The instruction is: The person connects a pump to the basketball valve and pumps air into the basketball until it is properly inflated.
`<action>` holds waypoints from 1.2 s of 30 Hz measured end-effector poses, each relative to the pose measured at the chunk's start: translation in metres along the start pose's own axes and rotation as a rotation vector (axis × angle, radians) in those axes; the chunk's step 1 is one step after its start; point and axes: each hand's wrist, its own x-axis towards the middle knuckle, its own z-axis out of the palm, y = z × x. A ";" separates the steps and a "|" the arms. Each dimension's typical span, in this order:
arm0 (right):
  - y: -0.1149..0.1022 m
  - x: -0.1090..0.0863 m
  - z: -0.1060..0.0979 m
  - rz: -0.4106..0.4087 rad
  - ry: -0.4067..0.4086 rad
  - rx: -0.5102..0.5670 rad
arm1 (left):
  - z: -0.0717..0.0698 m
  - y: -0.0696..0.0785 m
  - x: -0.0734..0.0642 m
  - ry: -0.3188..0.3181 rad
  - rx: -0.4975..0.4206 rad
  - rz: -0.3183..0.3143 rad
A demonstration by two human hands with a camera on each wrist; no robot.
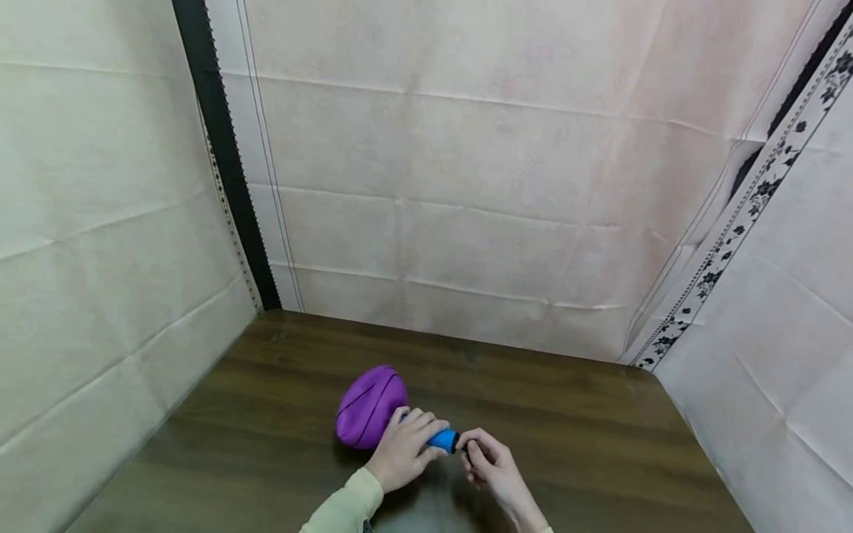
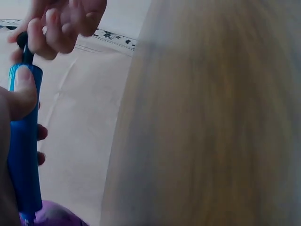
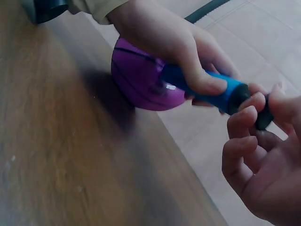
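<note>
A blue hand pump (image 2: 26,160) lies in the grip of my left hand (image 1: 405,451), thumb along its barrel and fingers wrapped underneath. My right hand (image 1: 492,466) pinches the pump's black handle (image 3: 265,115) between thumb and fingers, close to the barrel's black end cap. At the pump's other end is a purple ball (image 1: 371,407) with black seam lines, partly deflated and misshapen. In the right wrist view the pump's tip meets the ball (image 3: 141,84), which hangs over its own shadow. The ball's near side is partly hidden behind my left hand.
A brown wood-grain table (image 1: 266,444) lies under the hands. Pale creased cloth (image 1: 466,185) walls it in at the back and both sides, with a black strip (image 1: 226,148) in the left corner and a floral border (image 1: 733,237) at the right.
</note>
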 end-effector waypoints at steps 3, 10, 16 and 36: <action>-0.004 -0.004 -0.002 0.048 0.031 -0.021 | -0.005 -0.007 -0.001 -0.006 -0.010 0.007; -0.026 -0.027 -0.030 0.048 0.073 0.032 | -0.022 -0.024 0.000 0.023 -0.028 -0.081; -0.019 -0.022 -0.032 -0.091 -0.035 -0.006 | -0.015 -0.017 0.001 0.003 -0.033 -0.069; -0.026 -0.023 -0.027 0.041 0.039 -0.015 | -0.018 -0.022 0.004 -0.024 -0.072 -0.062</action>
